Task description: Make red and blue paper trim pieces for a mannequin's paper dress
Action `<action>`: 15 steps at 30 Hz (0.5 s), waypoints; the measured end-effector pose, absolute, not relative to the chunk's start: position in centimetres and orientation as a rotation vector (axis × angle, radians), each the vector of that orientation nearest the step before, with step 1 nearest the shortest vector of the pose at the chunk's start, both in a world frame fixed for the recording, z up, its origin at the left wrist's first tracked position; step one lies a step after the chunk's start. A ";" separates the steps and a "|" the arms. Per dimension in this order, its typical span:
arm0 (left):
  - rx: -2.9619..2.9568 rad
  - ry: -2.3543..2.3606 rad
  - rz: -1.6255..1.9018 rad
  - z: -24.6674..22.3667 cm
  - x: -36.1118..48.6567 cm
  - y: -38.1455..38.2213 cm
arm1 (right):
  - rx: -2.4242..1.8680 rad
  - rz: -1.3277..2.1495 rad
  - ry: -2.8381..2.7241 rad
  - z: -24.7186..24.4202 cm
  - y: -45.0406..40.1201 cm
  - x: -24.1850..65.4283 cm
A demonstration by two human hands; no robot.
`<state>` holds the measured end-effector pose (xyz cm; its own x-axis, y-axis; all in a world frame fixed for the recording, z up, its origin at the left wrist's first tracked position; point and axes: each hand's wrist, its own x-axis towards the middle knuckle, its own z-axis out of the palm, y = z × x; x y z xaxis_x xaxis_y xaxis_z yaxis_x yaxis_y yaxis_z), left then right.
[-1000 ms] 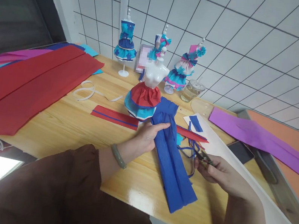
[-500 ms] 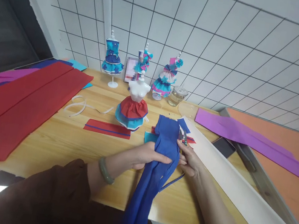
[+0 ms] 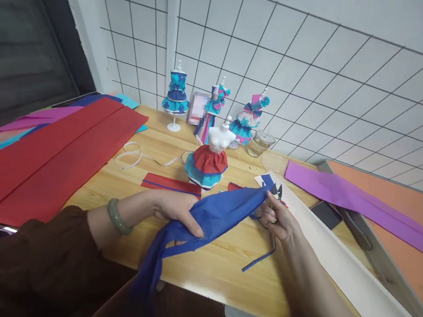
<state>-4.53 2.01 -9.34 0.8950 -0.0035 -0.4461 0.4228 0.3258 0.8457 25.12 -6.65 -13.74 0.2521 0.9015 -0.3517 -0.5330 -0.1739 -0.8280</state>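
Observation:
A long piece of blue cloth [image 3: 223, 209] stretches between my two hands above the wooden table, its lower part hanging down over the front edge. My left hand [image 3: 180, 214] grips the cloth with the thumb on top. My right hand [image 3: 277, 217] pinches its upper right corner, and small scissors [image 3: 277, 192] stick out from behind these fingers. A narrow blue strip [image 3: 259, 259] dangles below my right hand. Just behind the cloth stands a white mannequin [image 3: 221, 139] in a red and light blue skirt [image 3: 207, 164].
Red cloth [image 3: 58, 154] covers the table's left side. Three dressed mannequins and a glass [image 3: 260, 144] stand at the back. White cloth [image 3: 326, 248], purple cloth [image 3: 351, 195] and a dark phone [image 3: 326, 214] lie right. A red strip [image 3: 170, 184] lies behind my left hand.
My left hand has moved left and my right hand slightly right, drawing the blue cloth out sideways between them. The camera view has shifted, so the table items appear further right.

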 end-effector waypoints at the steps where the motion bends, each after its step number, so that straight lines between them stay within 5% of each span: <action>1: 1.220 0.417 -0.281 -9.2 -5.5 2.5 | -1.157 1.326 -0.439 -13.6 -6.7 25.0; 15: 1.447 0.557 -0.402 -7.4 -16.2 7.2 | -1.539 1.079 -0.674 -12.7 -10.5 19.5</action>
